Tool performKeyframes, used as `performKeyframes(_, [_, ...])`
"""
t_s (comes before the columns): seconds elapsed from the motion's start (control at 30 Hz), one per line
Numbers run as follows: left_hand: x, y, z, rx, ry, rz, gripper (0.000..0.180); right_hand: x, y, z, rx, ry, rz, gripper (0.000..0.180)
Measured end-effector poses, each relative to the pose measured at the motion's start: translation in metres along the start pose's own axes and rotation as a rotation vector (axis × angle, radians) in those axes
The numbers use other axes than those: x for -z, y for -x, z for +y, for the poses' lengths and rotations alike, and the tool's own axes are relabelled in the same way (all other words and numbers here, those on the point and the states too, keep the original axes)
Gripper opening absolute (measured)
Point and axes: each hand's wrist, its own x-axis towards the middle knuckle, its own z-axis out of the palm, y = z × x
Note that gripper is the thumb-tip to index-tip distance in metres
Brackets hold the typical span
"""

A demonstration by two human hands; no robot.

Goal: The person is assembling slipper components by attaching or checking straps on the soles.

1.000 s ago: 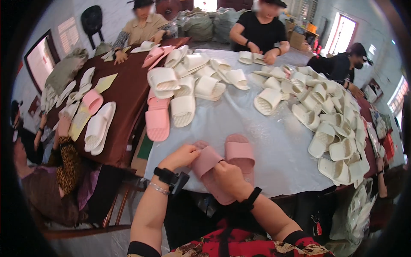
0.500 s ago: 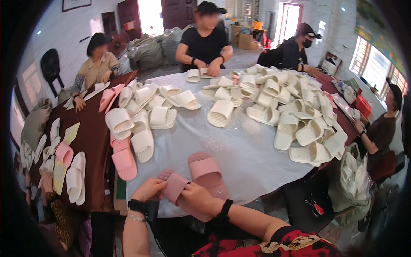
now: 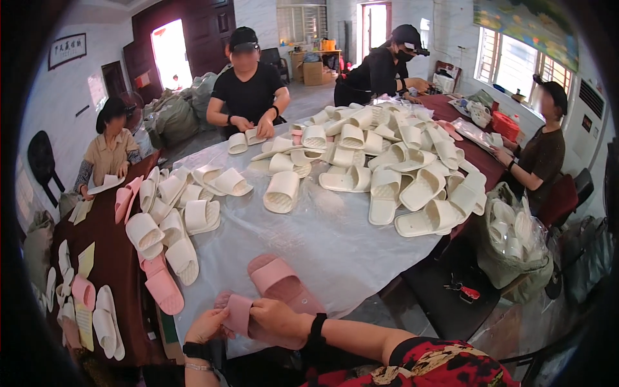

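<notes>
You had one pink slipper (image 3: pixel 240 314) on your side of the white slipper pile (image 3: pixel 386 193), left hand (image 3: pixel 207 326) pinching the toe end (image 3: pixel 223 299) and right hand (image 3: pixel 280 319) gripping the strap's edge, probably so it wouldn't twist, though your right fingertips were kinda hidden.

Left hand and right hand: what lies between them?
In the head view, the strap of the held pink slipper lies between left hand and right hand.

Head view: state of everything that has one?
Dusty-pink slipper, wide strap: held
Left bare hand: closed on its end
Right bare hand: closed at its strap
Matching dusty-pink slipper: unheld, strap up
Cream slipper heap, right: jumbled
Olive cloth sack: open at top
Red-tagged keys: on black seat
</notes>
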Motion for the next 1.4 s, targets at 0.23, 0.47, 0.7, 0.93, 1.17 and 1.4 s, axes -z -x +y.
performKeyframes(0.23, [0.01,-0.008,-0.015,-0.034,0.078,0.017,0.031,0.007,0.0,-0.014,0.071,0.187,-0.095,0.013])
performKeyframes(0.47, [0.012,-0.013,-0.028,-0.124,0.213,0.071,0.026,-0.007,0.001,-0.003,0.098,0.246,-0.112,0.017])
performKeyframes(0.7, [0.003,-0.014,-0.026,-0.103,0.2,0.121,0.024,0.012,0.009,-0.01,0.046,0.345,-0.148,0.013])
performKeyframes(0.93, [-0.002,-0.017,-0.034,-0.192,0.327,0.094,0.025,0.013,0.007,-0.015,0.0,0.397,-0.218,0.015])
performKeyframes(1.17, [0.0,-0.01,-0.03,-0.158,0.252,0.049,0.03,0.013,0.003,-0.012,-0.103,0.264,-0.158,0.016])
performKeyframes(1.4, [0.001,-0.019,-0.037,-0.15,0.281,0.035,0.028,0.017,0.007,-0.005,-0.035,0.291,-0.114,0.017])
